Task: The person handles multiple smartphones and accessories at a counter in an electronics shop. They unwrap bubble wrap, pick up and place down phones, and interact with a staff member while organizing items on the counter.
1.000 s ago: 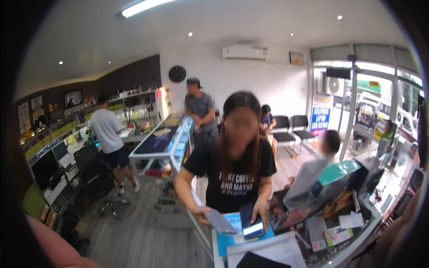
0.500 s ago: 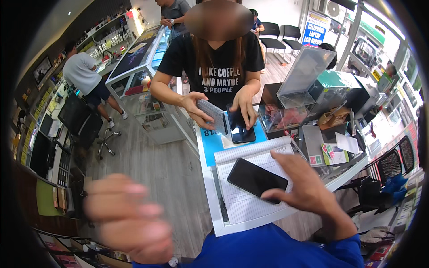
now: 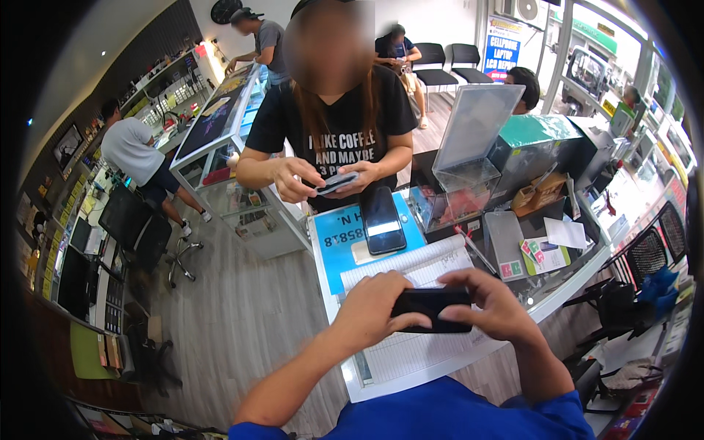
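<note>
Phone, one: pinched at either end by left hand and right hand, seemingly for steadiness; pad beneath grip, second phone beyond.

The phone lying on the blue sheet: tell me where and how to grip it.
Probably best by both long edges of the phone, near its nearer end, from above on the wearer's side: it lies flat, its long sides uncovered, while the other person's hands are near its far end.

Open air left of the lined notebook, left hand, right hand and dark phone barring its middle, second phone just beyond it, acrylic stand past its far right corner.
</note>
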Available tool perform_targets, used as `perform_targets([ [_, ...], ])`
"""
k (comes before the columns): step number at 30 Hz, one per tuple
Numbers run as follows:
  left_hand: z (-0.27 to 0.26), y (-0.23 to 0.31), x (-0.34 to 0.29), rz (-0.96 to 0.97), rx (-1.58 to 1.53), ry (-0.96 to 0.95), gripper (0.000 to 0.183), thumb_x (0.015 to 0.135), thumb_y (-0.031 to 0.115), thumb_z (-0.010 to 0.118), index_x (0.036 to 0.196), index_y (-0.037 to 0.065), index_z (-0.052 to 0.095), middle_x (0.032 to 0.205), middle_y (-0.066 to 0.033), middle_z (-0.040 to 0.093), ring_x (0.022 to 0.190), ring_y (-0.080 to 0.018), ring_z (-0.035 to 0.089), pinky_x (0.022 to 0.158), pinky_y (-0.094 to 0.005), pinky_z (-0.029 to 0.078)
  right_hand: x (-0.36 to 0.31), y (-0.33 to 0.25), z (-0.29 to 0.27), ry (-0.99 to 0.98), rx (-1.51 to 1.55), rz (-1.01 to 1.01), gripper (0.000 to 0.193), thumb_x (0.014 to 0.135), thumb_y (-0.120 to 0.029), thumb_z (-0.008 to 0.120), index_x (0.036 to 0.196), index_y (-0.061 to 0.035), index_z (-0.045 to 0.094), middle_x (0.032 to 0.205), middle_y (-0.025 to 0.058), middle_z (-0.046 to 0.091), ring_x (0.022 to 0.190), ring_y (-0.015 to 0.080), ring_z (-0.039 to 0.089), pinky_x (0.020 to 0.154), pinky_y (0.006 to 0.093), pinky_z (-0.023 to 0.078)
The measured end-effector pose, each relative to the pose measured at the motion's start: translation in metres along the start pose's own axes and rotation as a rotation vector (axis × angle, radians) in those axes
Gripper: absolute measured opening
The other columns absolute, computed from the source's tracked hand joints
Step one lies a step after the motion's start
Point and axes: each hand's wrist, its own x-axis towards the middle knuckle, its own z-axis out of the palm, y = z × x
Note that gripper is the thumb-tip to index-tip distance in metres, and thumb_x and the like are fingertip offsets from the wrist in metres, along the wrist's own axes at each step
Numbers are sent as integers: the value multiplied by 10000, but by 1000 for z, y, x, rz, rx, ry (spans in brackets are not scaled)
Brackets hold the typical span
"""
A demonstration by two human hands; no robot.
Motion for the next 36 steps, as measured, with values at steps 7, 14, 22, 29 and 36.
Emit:
perform_targets([
  [7, 58, 14, -31, -270, -872, 442, 344, 1090, 271, 685, 1269, -17, 627, 1137, -76, 674, 950, -133, 635, 858, -282, 512, 21, 20, 52, 191, 435, -159, 566, 1104, -223, 653, 1550, 54, 444, 1367, 125, 645, 1234, 152, 619, 1074, 314, 499],
  [14, 26, -10, -50, -155, -878, 472, 501, 1043, 37, 619, 1540, 5, 559, 1217, -34, 633, 909, -59, 580, 848, -253, 495, 14, 44, 87, 137, 391, -113, 453, 1118, -298, 632, 1401, 50, 572, 1249, 103, 687, 1122, 139, 640, 995, 311, 525],
  [22, 15, -47, -60, -280, -890, 311, 345, 1066, 40, 579, 1401, -22, 632, 1177, -42, 699, 1026, -70, 641, 937, -239, 512, 1, 35, 90, 37, 116, -103, 428, 1118, -296, 637, 1388, 31, 587, 1182, 75, 696, 1086, 125, 634, 963, 288, 504],
  [29, 34, -52, -67, -73, -1369, 191, 424, 1085, 260, 634, 1393, -30, 635, 1211, -80, 718, 1065, -136, 671, 978, -302, 510, 18, 13, 35, -232, 245, 108, 486, 1124, -340, 627, 1419, 45, 583, 1183, 39, 695, 1034, 89, 616, 919, 284, 520],
  [36, 23, -38, -60, -215, -1129, 171, 414, 1117, 228, 612, 1460, -3, 636, 1216, -23, 715, 1021, -81, 636, 912, -249, 510, 56, -7, 31, 18, -870, -243, 518, 965, -601, 737, 895, -91, 796, 691, 150, 700, 658, 357, 704, 634, 411, 547],
])
